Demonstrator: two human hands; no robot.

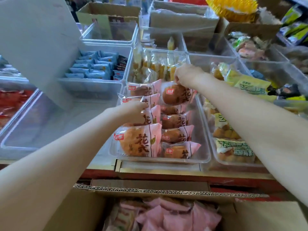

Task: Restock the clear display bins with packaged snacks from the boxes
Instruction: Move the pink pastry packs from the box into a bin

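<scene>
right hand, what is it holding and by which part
The right hand pinches a pink-wrapped bun packet by its top edge, over the far end of the clear bin.

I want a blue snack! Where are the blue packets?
The blue packets are in a clear bin on the left, behind the left hand and beside the bin of pink bread packs.

We see a shop counter with a red front edge (166, 176) and a pale metal trim strip (160, 167) along it. A large grey-white panel (38, 39) leans upper left. Even, soft daylight; background shelves blurred.
</scene>
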